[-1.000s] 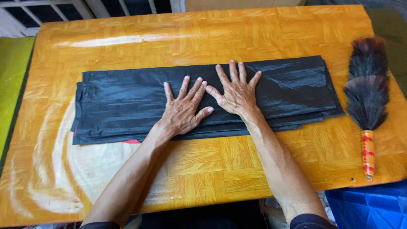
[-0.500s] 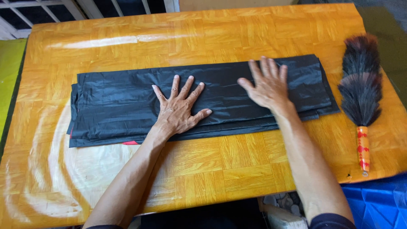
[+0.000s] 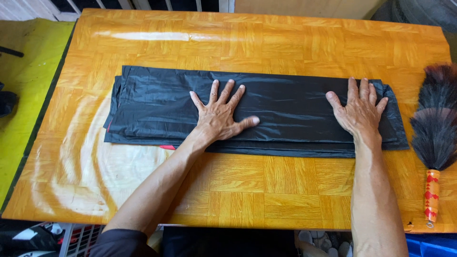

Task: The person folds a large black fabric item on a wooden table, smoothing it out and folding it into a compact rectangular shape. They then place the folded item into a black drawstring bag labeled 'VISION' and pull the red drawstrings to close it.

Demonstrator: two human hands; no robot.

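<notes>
Both flat hands point(image 3: 219, 116) on black bags point(image 3: 285, 102)

Bright even daylight, white glare streak on glossy table point(image 3: 157, 35), sharp focus, soft shadows

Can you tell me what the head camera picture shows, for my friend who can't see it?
Two bare hands press flat on a long folded black plastic sheet lying on an orange wooden table: the left hand near its middle, the right hand near its right end. A dark feather duster with a red-patterned handle lies at the table's right edge.
</notes>
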